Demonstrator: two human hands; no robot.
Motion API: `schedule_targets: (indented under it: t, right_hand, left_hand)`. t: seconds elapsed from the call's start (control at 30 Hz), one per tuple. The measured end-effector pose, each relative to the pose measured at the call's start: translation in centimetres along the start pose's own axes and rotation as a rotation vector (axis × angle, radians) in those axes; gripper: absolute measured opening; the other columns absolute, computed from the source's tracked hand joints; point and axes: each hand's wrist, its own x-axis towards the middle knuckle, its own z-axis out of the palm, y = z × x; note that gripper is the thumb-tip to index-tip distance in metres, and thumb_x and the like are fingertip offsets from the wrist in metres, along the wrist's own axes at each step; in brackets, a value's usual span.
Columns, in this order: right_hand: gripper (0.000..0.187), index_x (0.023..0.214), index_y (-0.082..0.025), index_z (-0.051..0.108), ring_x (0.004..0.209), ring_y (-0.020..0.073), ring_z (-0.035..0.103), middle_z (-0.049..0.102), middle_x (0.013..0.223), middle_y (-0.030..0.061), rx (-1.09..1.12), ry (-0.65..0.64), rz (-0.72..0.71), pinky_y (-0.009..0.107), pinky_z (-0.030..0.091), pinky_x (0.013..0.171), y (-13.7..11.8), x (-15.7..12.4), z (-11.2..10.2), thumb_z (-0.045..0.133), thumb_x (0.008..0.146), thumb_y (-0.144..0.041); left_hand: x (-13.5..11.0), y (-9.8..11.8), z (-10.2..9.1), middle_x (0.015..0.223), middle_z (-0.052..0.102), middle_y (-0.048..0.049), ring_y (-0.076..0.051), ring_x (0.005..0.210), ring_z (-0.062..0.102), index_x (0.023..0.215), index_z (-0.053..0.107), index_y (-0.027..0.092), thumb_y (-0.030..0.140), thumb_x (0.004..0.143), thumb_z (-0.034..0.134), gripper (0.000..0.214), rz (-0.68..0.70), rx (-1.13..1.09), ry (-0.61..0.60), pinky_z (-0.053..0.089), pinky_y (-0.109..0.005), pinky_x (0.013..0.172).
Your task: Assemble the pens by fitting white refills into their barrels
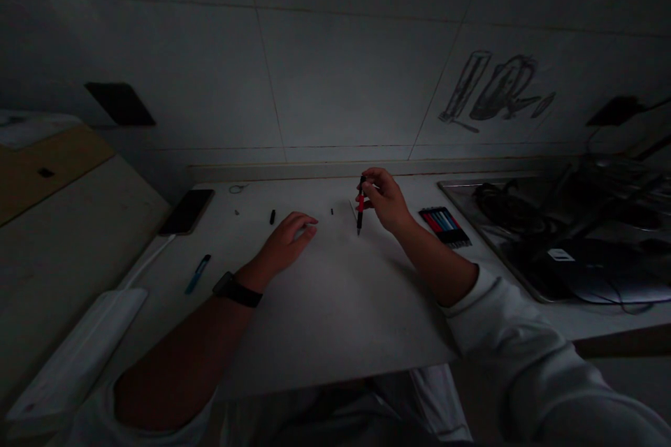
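My right hand [386, 201] pinches a red and black pen [361, 206] near its upper end. The pen stands almost upright, tip pointing down, just over the white tabletop [325, 321]; whether the tip touches is hard to tell. A thin pale stick partly shows beside the pen, behind the fingers. My left hand [289, 241] lies on the table with its fingers stretched out and nothing in them. Between the hands, farther back, is a tiny black piece [332, 211]. A short black cylinder [272, 216] lies to the left of my left hand.
A flat pack of coloured pens [445, 225] lies at right, beside a stovetop [524, 279] with dark items on it. At left are a blue cutter-like tool [198, 274], a phone [187, 211], a white power strip [78, 356] and a thin loop [237, 188]. A tiled wall rises behind.
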Motion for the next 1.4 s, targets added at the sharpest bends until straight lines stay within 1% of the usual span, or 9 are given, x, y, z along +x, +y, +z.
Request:
schedule_targets:
  t: [0.17, 0.33, 0.47, 0.67, 0.83, 1.1, 1.27, 1.33, 1.4]
  right_hand:
    - [0.039, 0.12, -0.031, 0.053, 0.074, 0.0118, 0.065, 0.056, 0.097, -0.0026, -0.021, -0.002, -0.016, 0.027, 0.062, 0.057, 0.3, 0.0, 0.0, 0.069, 0.088, -0.048]
    - [0.038, 0.116, -0.03, 0.052, 0.075, 0.0118, 0.065, 0.057, 0.098, -0.0018, -0.04, -0.009, 0.008, 0.026, 0.062, 0.057, 0.4, 0.1, -0.1, 0.069, 0.088, -0.05]
    - [0.039, 0.117, -0.031, 0.052, 0.078, 0.0127, 0.066, 0.057, 0.099, -0.002, -0.038, -0.002, -0.002, 0.026, 0.062, 0.058, 0.3, 0.0, 0.0, 0.069, 0.088, -0.05]
    - [0.039, 0.117, -0.03, 0.052, 0.072, 0.0105, 0.064, 0.056, 0.098, -0.0022, -0.038, 0.002, 0.013, 0.025, 0.061, 0.057, 0.5, 0.0, -0.1, 0.068, 0.088, -0.049]
    - [0.04, 0.116, -0.029, 0.052, 0.073, 0.0114, 0.065, 0.057, 0.1, -0.0013, -0.041, -0.001, 0.023, 0.026, 0.062, 0.058, 0.7, 0.0, -0.2, 0.068, 0.088, -0.051]
    - [0.038, 0.116, -0.029, 0.053, 0.074, 0.0114, 0.064, 0.056, 0.102, -0.0011, -0.06, 0.011, 0.018, 0.027, 0.062, 0.058, 0.7, 0.2, -0.3, 0.068, 0.087, -0.049]
    - [0.036, 0.114, -0.03, 0.054, 0.075, 0.0124, 0.064, 0.055, 0.103, -0.0005, -0.089, 0.016, 0.014, 0.029, 0.063, 0.059, 0.4, 0.9, -1.1, 0.069, 0.087, -0.047]
    - [0.035, 0.114, -0.03, 0.053, 0.074, 0.0123, 0.064, 0.056, 0.101, -0.0007, -0.1, 0.039, 0.005, 0.029, 0.062, 0.059, 0.1, 1.2, -1.7, 0.069, 0.087, -0.048]
    - [0.038, 0.119, -0.032, 0.052, 0.074, 0.0126, 0.064, 0.058, 0.101, -0.001, -0.105, 0.071, -0.014, 0.029, 0.062, 0.06, -0.3, 1.6, -2.6, 0.068, 0.089, -0.049]
  left_hand:
    - [0.0, 0.2, -0.1, 0.117, 0.064, -0.0083, -0.022, 0.112, 0.063, 0.117, 0.067, 0.021, 0.041, 0.106, 0.051, 0.028, -0.015, 0.017, -0.02, 0.051, -0.043, 0.105]
    - [-0.1, 0.2, -0.1, 0.117, 0.065, -0.0078, -0.022, 0.113, 0.063, 0.118, 0.067, 0.022, 0.042, 0.106, 0.05, 0.029, -0.004, 0.022, -0.022, 0.051, -0.042, 0.106]
    - [-0.1, 0.2, -0.1, 0.117, 0.065, -0.0077, -0.022, 0.111, 0.064, 0.118, 0.067, 0.022, 0.043, 0.107, 0.05, 0.03, -0.009, 0.037, -0.025, 0.051, -0.042, 0.105]
    - [0.0, 0.2, -0.1, 0.116, 0.065, -0.0079, -0.022, 0.111, 0.064, 0.117, 0.068, 0.022, 0.044, 0.106, 0.05, 0.03, -0.023, 0.038, -0.027, 0.052, -0.043, 0.104]
    - [0.0, 0.2, -0.1, 0.116, 0.066, -0.0081, -0.022, 0.11, 0.064, 0.116, 0.068, 0.022, 0.043, 0.106, 0.05, 0.03, -0.043, 0.038, -0.019, 0.052, -0.043, 0.104]
    - [0.1, 0.3, -0.2, 0.116, 0.066, -0.0084, -0.023, 0.11, 0.064, 0.116, 0.068, 0.021, 0.044, 0.105, 0.05, 0.031, -0.052, 0.046, -0.021, 0.052, -0.043, 0.104]
    - [0.1, 0.0, -0.2, 0.116, 0.066, -0.008, -0.022, 0.11, 0.064, 0.116, 0.068, 0.022, 0.045, 0.105, 0.05, 0.032, -0.048, 0.056, -0.025, 0.051, -0.042, 0.104]
    - [0.1, 0.0, -0.2, 0.117, 0.066, -0.0079, -0.022, 0.11, 0.064, 0.117, 0.068, 0.022, 0.045, 0.105, 0.05, 0.032, -0.055, 0.06, -0.029, 0.051, -0.042, 0.104]
    - [0.1, 0.0, -0.3, 0.118, 0.066, -0.0078, -0.023, 0.112, 0.064, 0.117, 0.068, 0.022, 0.045, 0.105, 0.049, 0.032, -0.059, 0.065, -0.027, 0.051, -0.042, 0.105]
